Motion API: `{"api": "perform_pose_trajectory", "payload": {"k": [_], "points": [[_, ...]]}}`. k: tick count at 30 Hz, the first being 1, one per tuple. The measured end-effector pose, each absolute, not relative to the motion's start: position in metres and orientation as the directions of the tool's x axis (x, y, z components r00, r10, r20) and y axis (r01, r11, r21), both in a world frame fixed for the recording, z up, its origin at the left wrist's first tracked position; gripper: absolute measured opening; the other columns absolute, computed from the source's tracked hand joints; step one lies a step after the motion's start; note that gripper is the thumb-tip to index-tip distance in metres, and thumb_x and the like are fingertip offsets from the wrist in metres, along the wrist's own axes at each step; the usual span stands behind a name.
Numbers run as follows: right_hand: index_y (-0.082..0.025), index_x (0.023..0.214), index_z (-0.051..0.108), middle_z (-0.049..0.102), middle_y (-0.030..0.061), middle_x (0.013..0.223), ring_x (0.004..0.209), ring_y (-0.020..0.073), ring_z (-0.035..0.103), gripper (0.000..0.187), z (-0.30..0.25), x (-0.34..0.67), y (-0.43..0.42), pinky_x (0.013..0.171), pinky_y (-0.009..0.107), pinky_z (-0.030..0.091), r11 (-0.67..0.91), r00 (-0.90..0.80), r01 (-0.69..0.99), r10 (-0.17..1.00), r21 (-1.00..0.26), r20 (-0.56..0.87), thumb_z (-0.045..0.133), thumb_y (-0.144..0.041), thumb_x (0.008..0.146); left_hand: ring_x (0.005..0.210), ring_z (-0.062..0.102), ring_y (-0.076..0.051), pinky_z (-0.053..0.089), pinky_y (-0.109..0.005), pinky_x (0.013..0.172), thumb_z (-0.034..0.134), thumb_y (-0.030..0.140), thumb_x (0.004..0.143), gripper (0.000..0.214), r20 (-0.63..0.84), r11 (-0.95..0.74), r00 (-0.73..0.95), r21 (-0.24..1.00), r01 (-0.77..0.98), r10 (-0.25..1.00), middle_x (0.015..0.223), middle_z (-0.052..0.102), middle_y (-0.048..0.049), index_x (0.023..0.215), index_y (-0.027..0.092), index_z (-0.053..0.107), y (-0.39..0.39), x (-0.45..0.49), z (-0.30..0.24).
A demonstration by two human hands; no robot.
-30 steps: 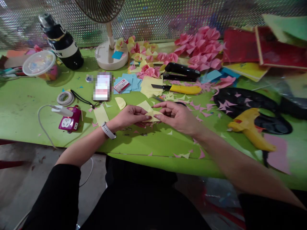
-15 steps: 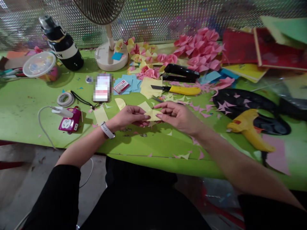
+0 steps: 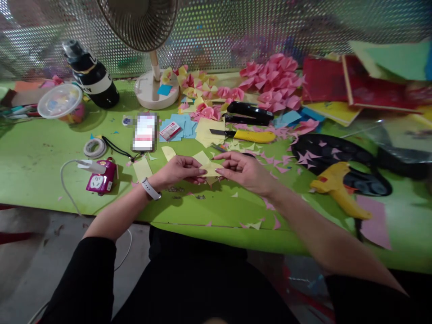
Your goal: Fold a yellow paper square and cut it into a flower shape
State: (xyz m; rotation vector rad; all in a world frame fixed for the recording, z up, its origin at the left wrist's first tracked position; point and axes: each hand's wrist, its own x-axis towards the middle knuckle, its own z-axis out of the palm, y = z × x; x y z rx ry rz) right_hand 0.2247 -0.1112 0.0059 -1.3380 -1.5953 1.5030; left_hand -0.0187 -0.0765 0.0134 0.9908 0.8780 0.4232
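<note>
A small piece of yellow paper (image 3: pixel 212 169) is held between my two hands, just above the green table (image 3: pixel 202 211). My left hand (image 3: pixel 182 170), with a white band at the wrist, pinches its left side between thumb and fingers. On the other side, my right hand (image 3: pixel 238 170) grips the right edge with the thumb, its forefinger stretched out over the top. Some of the paper is hidden by the fingers. Another yellow sheet (image 3: pixel 143 170) lies left of my left hand, and a rounded yellow piece (image 3: pixel 168 153) lies just beyond it.
Beyond my hands are a yellow box cutter (image 3: pixel 254 136), a black stapler (image 3: pixel 249 113), blue paper squares (image 3: pixel 187 128) and pink paper flowers (image 3: pixel 275 81). To the right lies a yellow glue gun (image 3: pixel 340 189). A purple power adapter (image 3: pixel 102 178), bottle (image 3: pixel 96 85) and fan (image 3: pixel 157 96) stand left.
The view has tilted and shifted a little, so the table things sit lower in the picture. Both hands keep hold of the yellow paper with almost the same grip.
</note>
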Motion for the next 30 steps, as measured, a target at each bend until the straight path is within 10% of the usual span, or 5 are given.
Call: {"api": "perform_pose_trajectory", "payload": {"k": [10,18,30], "points": [[-0.025,0.111,0.072,0.075,0.0092,0.101,0.086,0.0245,0.071,0.030,0.011,0.259,-0.092,0.076,0.045,0.061,-0.025,-0.233,0.489,0.959,-0.872,-0.159,0.068,-0.042,0.086,0.069,0.074,-0.012,0.063,-0.026,0.075,0.090,0.029,0.071,0.030,-0.434,0.455,0.499,0.886,0.088,0.750,0.078,0.078,-0.0085,0.085,0.008,0.073,-0.062,-0.033,0.017],[-0.024,0.097,0.072,0.074,0.0138,0.104,0.095,0.0349,0.069,0.024,-0.001,0.295,-0.059,0.082,0.053,0.054,0.205,-0.130,0.885,0.971,-0.418,0.202,0.053,-0.036,0.091,0.071,0.075,-0.012,0.063,-0.027,0.079,0.086,0.024,0.077,0.023,-0.411,0.426,0.364,0.904,0.043,0.836,0.079,0.078,-0.0071,0.084,0.009,0.070,-0.048,-0.045,0.029],[-0.024,0.112,0.068,0.070,0.0152,0.113,0.103,0.0389,0.064,0.028,0.012,0.332,-0.002,0.089,0.056,0.048,0.188,-0.095,0.897,0.966,-0.401,0.240,0.058,-0.041,0.091,0.076,0.076,-0.014,0.062,-0.026,0.079,0.088,0.029,0.075,0.029,-0.322,0.334,0.211,0.942,-0.022,0.923,0.081,0.077,-0.0059,0.086,0.012,0.068,-0.039,-0.059,0.039]]}}
